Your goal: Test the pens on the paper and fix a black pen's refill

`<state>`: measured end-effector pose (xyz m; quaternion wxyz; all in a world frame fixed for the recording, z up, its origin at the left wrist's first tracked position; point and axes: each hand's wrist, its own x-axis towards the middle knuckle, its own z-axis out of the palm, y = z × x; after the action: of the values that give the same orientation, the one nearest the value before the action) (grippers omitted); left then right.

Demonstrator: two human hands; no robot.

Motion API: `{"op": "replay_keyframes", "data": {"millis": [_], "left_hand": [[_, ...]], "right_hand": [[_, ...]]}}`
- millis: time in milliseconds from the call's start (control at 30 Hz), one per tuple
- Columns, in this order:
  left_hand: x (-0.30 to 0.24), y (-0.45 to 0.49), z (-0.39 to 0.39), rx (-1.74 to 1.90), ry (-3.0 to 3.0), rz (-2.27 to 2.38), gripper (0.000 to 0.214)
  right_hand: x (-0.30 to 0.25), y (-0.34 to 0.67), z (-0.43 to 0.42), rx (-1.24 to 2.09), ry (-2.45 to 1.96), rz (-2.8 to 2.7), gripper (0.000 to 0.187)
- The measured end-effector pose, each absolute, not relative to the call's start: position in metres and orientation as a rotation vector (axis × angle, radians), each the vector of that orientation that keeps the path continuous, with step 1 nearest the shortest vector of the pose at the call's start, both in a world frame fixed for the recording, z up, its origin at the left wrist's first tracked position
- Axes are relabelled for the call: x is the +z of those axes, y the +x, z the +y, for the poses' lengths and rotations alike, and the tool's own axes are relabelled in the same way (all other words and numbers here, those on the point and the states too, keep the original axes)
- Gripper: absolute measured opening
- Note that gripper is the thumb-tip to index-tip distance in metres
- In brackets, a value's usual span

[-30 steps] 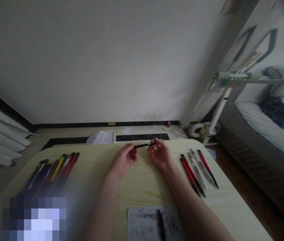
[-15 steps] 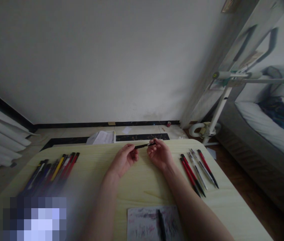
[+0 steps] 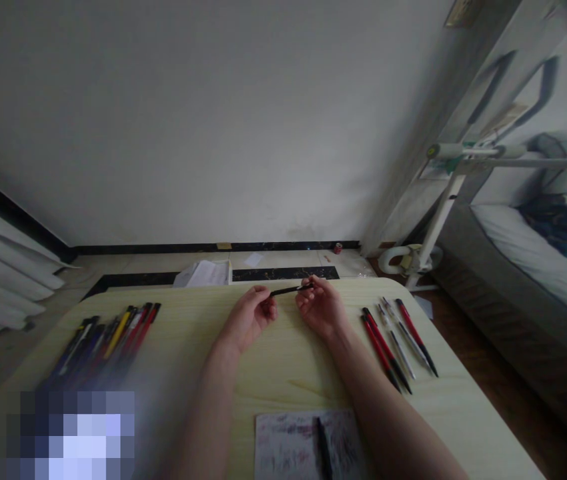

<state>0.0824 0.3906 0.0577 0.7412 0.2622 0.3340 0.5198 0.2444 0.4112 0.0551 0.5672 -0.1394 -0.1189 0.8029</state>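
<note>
A slim black pen (image 3: 286,291) is held level above the far edge of the table, spanning both hands. My left hand (image 3: 252,313) pinches its left end between thumb and fingers. The right end sits in the fingertips of my right hand (image 3: 321,307), which partly cover a pale section there. Closer to me lies a scribbled sheet of paper (image 3: 283,443) with a dark pen (image 3: 323,447) resting on it. To the right of my right hand, several red-and-black and clear pens (image 3: 386,350) lie side by side.
On the table's (image 3: 263,380) left, several pens (image 3: 118,333) in black, yellow and red lie in a row, their near ends blurred. Beyond the table, papers (image 3: 203,273) are in a box by the wall. A white exercise frame (image 3: 436,227) and a bed (image 3: 528,247) stand at right.
Both hands keep hold of the black pen in almost the same place. The view has shifted very slightly; the pens and paper on the table lie as before.
</note>
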Motion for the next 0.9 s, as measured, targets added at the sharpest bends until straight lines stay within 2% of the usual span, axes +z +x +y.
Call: {"op": "replay_keyframes", "data": {"millis": [633, 900], "left_hand": [[0.0582, 0.08, 0.3893, 1.134, 0.574, 0.692, 0.009], [0.0583, 0.0807, 0.3886, 1.068, 0.629, 0.746, 0.015]], "right_hand": [[0.0571, 0.2447, 0.4103, 1.876, -0.387, -0.249, 0.005], [0.0589, 0.2434, 0.4098, 1.902, -0.356, -0.249, 0.007]]}}
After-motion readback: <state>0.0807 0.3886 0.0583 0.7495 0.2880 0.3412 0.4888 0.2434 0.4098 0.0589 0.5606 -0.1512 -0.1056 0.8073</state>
